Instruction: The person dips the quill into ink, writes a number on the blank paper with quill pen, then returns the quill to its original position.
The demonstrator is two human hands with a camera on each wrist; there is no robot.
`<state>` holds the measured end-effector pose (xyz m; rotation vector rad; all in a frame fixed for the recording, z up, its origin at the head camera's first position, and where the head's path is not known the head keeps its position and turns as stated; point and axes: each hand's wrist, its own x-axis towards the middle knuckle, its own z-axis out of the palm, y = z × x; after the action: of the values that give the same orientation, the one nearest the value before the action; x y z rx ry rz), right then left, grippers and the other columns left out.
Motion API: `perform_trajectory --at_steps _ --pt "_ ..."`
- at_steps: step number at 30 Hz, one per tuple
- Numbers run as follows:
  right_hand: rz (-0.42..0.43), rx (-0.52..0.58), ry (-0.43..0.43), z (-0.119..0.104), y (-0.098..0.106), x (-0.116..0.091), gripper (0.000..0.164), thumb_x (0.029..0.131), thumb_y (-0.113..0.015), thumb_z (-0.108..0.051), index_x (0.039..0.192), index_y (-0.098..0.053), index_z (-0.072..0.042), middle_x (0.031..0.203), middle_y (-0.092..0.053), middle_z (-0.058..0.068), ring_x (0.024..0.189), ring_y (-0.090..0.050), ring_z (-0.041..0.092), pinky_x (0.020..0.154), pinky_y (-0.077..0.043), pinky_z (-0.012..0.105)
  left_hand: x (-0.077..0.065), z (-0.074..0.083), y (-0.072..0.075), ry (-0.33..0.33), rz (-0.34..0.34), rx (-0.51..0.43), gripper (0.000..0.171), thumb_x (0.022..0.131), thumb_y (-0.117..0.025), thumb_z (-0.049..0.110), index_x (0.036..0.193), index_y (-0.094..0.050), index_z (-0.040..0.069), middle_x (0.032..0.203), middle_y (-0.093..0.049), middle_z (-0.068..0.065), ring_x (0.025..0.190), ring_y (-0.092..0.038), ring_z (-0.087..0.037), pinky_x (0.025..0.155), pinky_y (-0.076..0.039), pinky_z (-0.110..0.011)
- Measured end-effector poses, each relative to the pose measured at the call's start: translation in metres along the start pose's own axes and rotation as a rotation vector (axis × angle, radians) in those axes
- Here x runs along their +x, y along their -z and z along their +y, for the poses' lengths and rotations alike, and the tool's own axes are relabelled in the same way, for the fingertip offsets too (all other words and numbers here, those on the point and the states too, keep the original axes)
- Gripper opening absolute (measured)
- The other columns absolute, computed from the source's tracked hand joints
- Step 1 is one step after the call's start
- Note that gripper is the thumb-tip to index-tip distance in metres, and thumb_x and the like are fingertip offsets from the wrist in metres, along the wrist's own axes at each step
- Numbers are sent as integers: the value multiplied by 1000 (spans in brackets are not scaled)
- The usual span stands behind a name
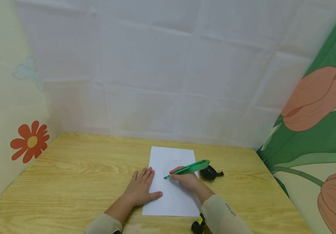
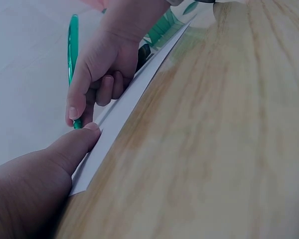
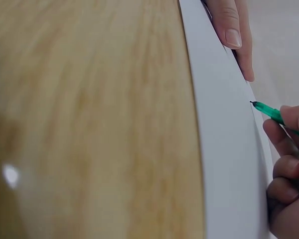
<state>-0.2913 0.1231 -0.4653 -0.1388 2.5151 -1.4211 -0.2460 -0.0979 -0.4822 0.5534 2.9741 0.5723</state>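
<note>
A sheet of white paper [image 1: 171, 204] lies on the wooden table, with a short faint mark in its upper part. My left hand [image 1: 142, 188] rests spread on its left edge, thumb on the sheet and fingers pointing away from me. In my right hand [image 1: 187, 180] I pinch a slim green pen [image 1: 189, 168] whose broad upper end looks like a leaf or feather. Its dark tip points down at the middle of the paper. From the right wrist view, the pen [image 3: 268, 111] shows between thumb and forefinger, the other fingers curled beneath.
Just right of the paper sits a rounded black object [image 1: 209, 173] with a short tab. A black and yellow item [image 1: 198, 224] shows beside the right sleeve. Behind the table [image 1: 83, 162] hangs a creased white sheet [image 1: 144, 65]; flower-patterned panels flank both sides.
</note>
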Motion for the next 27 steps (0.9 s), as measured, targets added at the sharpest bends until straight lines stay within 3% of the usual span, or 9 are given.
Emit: perform_trajectory --at_steps 13,19,27 --pt "-23 -19 -10 0 2 -2 25 86 -75 -30 104 -74 -13 104 -72 0 93 -60 13 82 -46 31 2 -1 -1 -1 8 4 99 85 -56 69 152 -32 0 161 -26 -16 152 -17 -35 122 -9 -58" --pt "-47 -24 -21 2 3 -3 25 86 -74 -32 104 -73 -14 103 -71 -2 98 -61 15 91 -46 39 2 -2 -1 0 5 5 99 85 -56 69 152 -32 0 161 -27 -16 152 -18 -35 122 -9 -58" --pt "-60 -37 -18 1 5 -6 25 86 -74 -32 104 -73 -15 103 -71 -3 99 -61 14 92 -45 40 2 -1 -2 1 4 10 99 85 -56 70 152 -32 1 161 -27 -16 151 -18 -34 122 -10 -58"
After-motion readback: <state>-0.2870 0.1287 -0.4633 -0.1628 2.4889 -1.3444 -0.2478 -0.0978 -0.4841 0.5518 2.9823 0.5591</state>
